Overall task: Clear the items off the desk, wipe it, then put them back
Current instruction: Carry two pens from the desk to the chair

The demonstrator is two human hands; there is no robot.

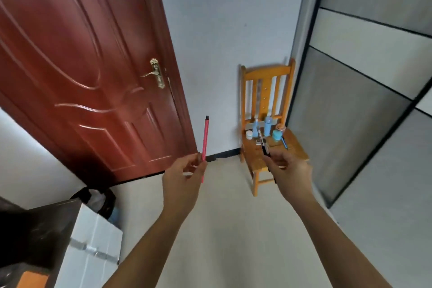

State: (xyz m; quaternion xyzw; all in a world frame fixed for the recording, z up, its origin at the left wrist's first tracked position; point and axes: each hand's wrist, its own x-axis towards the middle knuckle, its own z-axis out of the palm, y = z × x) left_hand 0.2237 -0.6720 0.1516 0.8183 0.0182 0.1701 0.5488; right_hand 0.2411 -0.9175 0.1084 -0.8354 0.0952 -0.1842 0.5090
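Note:
My left hand [183, 179] pinches a pink pen [205, 145] with a black tip, held upright in front of the door. My right hand [288, 170] grips a dark pen-like item [265, 148] just in front of a small wooden chair [297, 147]. On the chair seat stand a blue bottle [268, 126], a smaller light-blue bottle [255, 127], a white jar [249, 134], a teal jar [277, 135] and a blue pen [284, 142]. The dark desk corner [39, 238] shows at the lower left.
A red-brown door [81, 65] with a brass handle [155, 73] fills the left. A grey sliding wardrobe [364, 105] stands on the right. A white box [93, 248] and a black bag [98, 199] sit beside the desk. Pale floor [233, 217] lies ahead.

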